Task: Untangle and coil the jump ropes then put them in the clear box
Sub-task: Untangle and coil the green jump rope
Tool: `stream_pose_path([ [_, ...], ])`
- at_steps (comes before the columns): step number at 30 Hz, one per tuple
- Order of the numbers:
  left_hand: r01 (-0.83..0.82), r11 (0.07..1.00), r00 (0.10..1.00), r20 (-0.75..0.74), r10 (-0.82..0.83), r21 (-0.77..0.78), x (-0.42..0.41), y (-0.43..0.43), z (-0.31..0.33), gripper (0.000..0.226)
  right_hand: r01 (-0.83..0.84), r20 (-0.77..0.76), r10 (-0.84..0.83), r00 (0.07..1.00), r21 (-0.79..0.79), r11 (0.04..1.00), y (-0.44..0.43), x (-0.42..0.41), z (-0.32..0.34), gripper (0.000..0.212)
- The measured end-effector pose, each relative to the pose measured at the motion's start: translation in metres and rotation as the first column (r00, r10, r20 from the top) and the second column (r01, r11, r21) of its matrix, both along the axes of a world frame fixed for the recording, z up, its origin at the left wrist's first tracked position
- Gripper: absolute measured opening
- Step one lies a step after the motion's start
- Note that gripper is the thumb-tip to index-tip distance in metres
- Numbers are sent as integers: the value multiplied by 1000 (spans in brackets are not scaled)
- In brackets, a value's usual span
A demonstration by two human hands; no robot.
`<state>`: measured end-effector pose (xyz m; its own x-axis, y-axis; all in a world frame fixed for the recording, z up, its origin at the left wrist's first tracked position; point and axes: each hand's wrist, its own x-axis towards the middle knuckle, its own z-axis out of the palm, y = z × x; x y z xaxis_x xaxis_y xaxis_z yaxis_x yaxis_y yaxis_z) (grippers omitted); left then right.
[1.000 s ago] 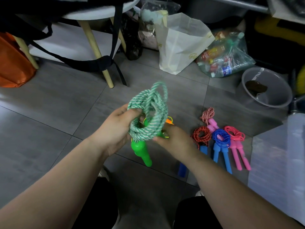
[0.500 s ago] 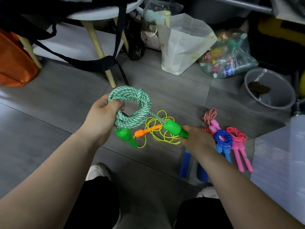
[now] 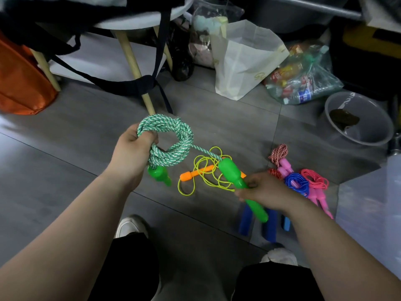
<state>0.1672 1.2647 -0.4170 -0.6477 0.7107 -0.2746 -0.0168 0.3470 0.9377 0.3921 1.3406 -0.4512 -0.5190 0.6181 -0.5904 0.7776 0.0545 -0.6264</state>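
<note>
From the head camera, looking down at the grey tiled floor (image 3: 65,153): the left hand (image 3: 132,155) has its fingers curled through a coil of green-and-white jump rope (image 3: 173,137) and holds it up above the floor. One green handle (image 3: 159,175) hangs just below that fist. A single strand runs from the coil down to the second green handle (image 3: 236,179). The right hand (image 3: 265,192) grips that handle around its middle, with the fat end pointing toward the coil.

Between the two hands, a thin yellow rope (image 3: 202,161) lies loose on the floor with its orange handle (image 3: 194,174).

Just beyond the right hand sits a cluster of wound ropes: a red-and-white one (image 3: 280,152), a blue one (image 3: 296,181) and a pink one (image 3: 314,178). The blue handles (image 3: 245,220) stick out under the right wrist.

The clear box (image 3: 373,205) stands at the right edge, beside that cluster; I cannot tell what is inside it.

Farther back there is a white paper bag (image 3: 245,61), a plastic bag of bottles (image 3: 303,79), a grey basin (image 3: 368,129) and an orange bag (image 3: 19,83).
</note>
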Motion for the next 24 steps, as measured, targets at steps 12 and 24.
stream_pose_path([
  [12, 205, 979, 950, -236, -204, -20, 31, 2, -10, 14, 103, -398, -888, 232, -897, 429, -17, -36, 35, 23],
  [24, 227, 973, 952, -203, -229, -33, 58, 6, -15, 10, 571, -400, -905, 143, -714, 406, -16, -53, 22, 14],
])
